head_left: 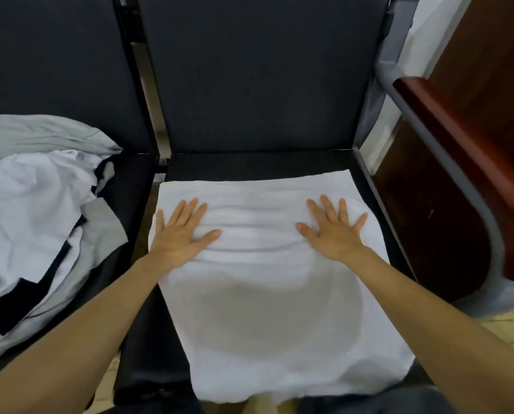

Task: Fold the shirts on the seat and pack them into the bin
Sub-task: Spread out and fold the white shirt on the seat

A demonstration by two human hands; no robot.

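The white soft-fabric shirt (279,318) lies spread flat on the dark padded seat (249,165), its near edge hanging over the front of the cushion; shallow ripples run across it between the hands. The left hand (179,234) and the right hand (334,231) rest palm-down on its far part, well apart; the fingers (190,210) of both are straight and splayed, released, grasping nothing, only pressing.

Handling, as judged: light, limp, no stiffness of its own; it will sag and crease wherever unsupported, and could slide on the smooth cushion; best taken by pinching an edge or corner at two points, one hand to each side, then carried over into a fold.

A heap of unfolded white, grey and dark shirts (40,210) sits on the neighbouring seat to the left, cut off by the frame edge; their number cannot be counted. Collar and sleeves of the spread shirt cannot be made out. The bin is not in view. The greyish patch on the near half appears to be shadow, though this is uncertain.
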